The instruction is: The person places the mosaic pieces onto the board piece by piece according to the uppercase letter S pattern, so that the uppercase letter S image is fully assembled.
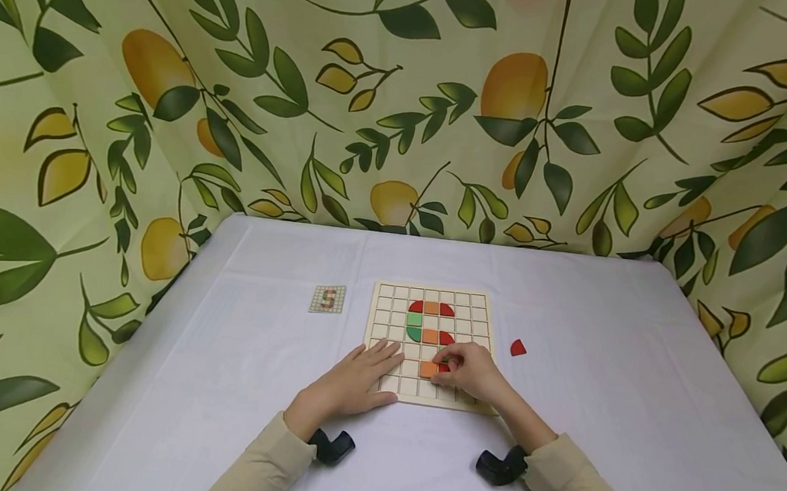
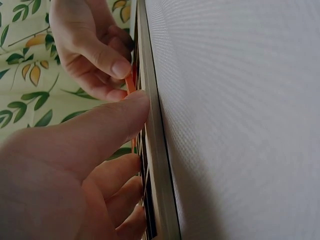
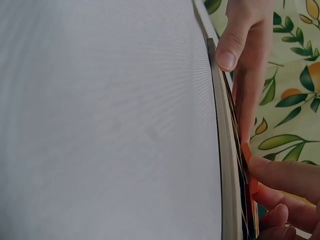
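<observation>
A square wooden grid board (image 1: 391,318) lies on the table, with red, orange and green tiles forming a curved figure on it. My left hand (image 1: 351,381) rests with fingers spread on the board's lower left, its thumb along the near edge. With thumb and fingertips, my right hand (image 1: 472,369) pinches an orange square tile (image 1: 428,370) low over the board's lower middle. That orange tile (image 2: 130,84) shows tilted between the fingertips in the left wrist view. A red tile (image 1: 443,368) sits beside it, partly hidden by the right fingers.
One loose red quarter-round tile (image 1: 518,348) lies right of the board. A small pattern card (image 1: 327,300) with a similar gridded figure lies to the left. White cloth (image 1: 257,304) covers the table, and a leaf-and-fruit printed curtain (image 1: 403,123) hangs behind it.
</observation>
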{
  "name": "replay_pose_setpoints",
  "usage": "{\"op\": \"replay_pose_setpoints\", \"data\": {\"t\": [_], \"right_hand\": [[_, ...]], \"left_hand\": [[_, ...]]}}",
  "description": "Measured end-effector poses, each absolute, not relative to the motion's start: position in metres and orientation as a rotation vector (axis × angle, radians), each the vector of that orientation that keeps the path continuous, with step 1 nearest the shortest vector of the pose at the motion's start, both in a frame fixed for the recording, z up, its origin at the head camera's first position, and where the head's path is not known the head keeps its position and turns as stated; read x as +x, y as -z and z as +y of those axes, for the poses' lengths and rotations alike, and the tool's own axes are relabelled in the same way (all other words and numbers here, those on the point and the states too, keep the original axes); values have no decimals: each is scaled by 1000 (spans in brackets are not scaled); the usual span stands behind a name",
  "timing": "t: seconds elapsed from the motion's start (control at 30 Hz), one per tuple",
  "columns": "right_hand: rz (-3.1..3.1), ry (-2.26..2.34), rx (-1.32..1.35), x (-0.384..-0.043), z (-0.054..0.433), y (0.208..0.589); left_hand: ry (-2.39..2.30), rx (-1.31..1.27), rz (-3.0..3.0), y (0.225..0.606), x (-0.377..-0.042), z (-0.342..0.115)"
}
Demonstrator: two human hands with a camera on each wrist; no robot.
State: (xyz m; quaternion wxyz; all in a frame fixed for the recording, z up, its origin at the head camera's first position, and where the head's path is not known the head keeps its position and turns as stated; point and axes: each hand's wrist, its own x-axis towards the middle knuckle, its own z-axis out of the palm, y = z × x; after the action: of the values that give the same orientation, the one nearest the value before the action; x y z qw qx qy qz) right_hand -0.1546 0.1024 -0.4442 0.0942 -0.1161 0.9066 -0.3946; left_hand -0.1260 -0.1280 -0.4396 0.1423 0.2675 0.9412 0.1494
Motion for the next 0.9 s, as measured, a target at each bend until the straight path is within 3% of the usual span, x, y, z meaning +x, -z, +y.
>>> {"op": "replay_pose_setpoints", "data": {"t": [0.9], "right_hand": [[2690,1172,-291,-154,102,443]], "left_hand": [[-442,785,2715,439,-125,-129]]}}
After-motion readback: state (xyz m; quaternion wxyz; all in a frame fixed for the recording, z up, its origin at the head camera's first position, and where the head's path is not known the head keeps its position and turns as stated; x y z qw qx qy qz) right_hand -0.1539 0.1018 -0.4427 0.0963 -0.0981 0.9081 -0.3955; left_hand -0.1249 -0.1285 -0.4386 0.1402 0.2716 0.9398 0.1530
